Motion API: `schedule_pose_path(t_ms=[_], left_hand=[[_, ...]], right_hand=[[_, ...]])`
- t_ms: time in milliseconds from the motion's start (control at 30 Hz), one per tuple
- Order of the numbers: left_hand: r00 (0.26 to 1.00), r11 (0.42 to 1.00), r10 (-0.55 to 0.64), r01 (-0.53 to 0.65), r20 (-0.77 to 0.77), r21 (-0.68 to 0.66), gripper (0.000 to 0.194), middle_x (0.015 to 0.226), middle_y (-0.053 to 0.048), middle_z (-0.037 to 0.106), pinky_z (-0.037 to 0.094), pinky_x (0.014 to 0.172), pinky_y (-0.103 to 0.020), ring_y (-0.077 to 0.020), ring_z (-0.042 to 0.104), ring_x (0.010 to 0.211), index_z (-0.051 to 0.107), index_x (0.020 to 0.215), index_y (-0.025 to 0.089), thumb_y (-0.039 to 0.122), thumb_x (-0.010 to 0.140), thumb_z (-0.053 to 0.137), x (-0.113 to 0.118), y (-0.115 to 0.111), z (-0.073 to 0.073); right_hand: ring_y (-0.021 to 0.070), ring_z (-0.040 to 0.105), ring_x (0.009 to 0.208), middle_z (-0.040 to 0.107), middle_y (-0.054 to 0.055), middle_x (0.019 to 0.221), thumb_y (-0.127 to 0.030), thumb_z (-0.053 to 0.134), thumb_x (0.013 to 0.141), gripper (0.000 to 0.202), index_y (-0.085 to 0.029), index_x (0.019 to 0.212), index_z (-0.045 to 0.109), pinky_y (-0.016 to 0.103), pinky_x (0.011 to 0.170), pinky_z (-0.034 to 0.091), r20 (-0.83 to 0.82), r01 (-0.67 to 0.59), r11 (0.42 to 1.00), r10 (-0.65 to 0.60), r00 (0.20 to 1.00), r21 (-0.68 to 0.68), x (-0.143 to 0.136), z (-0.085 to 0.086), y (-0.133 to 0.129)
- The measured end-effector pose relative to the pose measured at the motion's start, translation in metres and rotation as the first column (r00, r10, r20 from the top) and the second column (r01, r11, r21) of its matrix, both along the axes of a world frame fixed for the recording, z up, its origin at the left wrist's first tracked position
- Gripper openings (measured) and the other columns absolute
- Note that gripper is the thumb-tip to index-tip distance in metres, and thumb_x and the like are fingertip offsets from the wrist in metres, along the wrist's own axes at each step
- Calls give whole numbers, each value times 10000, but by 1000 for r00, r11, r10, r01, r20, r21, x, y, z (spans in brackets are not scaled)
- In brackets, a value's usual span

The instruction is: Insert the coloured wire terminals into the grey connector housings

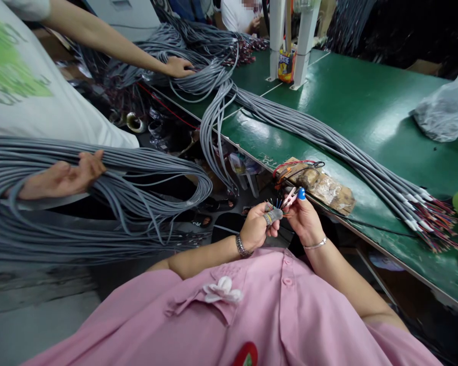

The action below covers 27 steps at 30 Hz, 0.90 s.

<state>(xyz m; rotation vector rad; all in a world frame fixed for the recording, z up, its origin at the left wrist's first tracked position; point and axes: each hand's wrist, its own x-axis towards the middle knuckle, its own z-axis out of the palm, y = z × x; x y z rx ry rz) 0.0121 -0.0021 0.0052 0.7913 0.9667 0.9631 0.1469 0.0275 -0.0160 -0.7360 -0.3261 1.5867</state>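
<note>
In front of my chest, my left hand is closed on a bunch of thin coloured wires, whose ends fan out upward. Grey covers wrap some of its fingers. Touching the same wires from the other side is my right hand, its thumb capped in blue. Its fingers pinch a small pale pink clip-like piece, too small to identify surely. Just beyond my hands, at the table's edge, lies a tape-wrapped wooden block with red and black leads by it.
Grey cables run across the green table, their stripped ends at right. A co-worker's arm reaches over a cable heap; their other hand supports a big cable coil. A plastic bag sits at right.
</note>
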Motion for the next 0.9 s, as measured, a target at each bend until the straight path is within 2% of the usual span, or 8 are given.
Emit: schedule_pose_path(t_ms=[133, 300, 400, 533, 633, 700, 800, 900], left_hand=[[1000, 1000, 12, -12, 0, -1, 287, 509, 31, 583, 286, 336, -173, -71, 474, 340, 538, 732, 162, 394, 717, 705, 0, 0, 0], [1000, 1000, 13, -13, 2, -12, 299, 507, 29, 584, 284, 335, -173, -72, 471, 337, 546, 735, 164, 411, 697, 710, -6, -5, 2], [1000, 1000, 17, -17, -6, -25, 313, 505, 28, 584, 295, 335, -176, -74, 470, 336, 555, 743, 163, 421, 685, 722, -10, -9, 4], [997, 997, 70, -70, 15, -15, 315, 507, 37, 578, 334, 343, -185, -77, 479, 348, 549, 741, 164, 413, 681, 732, -11, -9, 6], [995, 995, 99, -99, 26, 1, 307, 515, 45, 579, 327, 346, -179, -73, 481, 351, 530, 739, 171, 404, 696, 725, -8, -6, 7], [995, 994, 105, -105, 4, 26, 314, 522, 44, 583, 318, 346, -176, -72, 486, 353, 524, 740, 174, 418, 709, 718, -5, -4, 6], [990, 989, 120, -112, -72, 97, 351, 531, 36, 593, 341, 355, -176, -76, 508, 365, 522, 729, 174, 462, 713, 722, -3, -3, 7], [979, 976, 145, -117, -146, 184, 374, 542, 28, 599, 407, 382, -186, -83, 530, 394, 547, 739, 170, 486, 697, 743, -3, -3, 8]], right_hand=[[98, 573, 575, 670, -22, 707, -475, 758, 735, 294, -207, 809, 661, 212, 513, 484, -16, -8, 1000, 8, 1000, -11, -1, -1, -3], [121, 604, 625, 706, 13, 809, -637, 665, 739, 428, -214, 807, 651, 235, 534, 502, -85, -140, 990, 139, 987, -3, 4, 2, -7], [121, 620, 647, 725, 22, 861, -571, 681, 764, 357, -219, 815, 656, 233, 544, 503, -68, -171, 985, 170, 983, -6, 7, 2, -8], [121, 628, 678, 723, 21, 855, -467, 730, 761, 279, -212, 859, 673, 219, 541, 494, -1, -116, 993, 116, 993, 20, 9, 2, -9], [113, 605, 656, 705, 21, 846, -505, 729, 748, 325, -201, 849, 670, 220, 533, 493, 34, -106, 994, 106, 994, 10, 8, 2, -9], [96, 556, 590, 660, -7, 745, -502, 740, 740, 320, -201, 797, 649, 211, 503, 467, 60, -87, 996, 86, 994, 10, 8, 3, -9], [67, 420, 470, 514, -62, 553, -450, 756, 744, 302, -201, 691, 594, 196, 443, 383, 198, 20, 998, -31, 980, 57, 7, 2, -9], [66, 401, 467, 515, -51, 536, -513, 703, 777, 343, -199, 678, 608, 204, 450, 365, 386, 139, 981, -181, 905, 136, 6, -3, -9]])
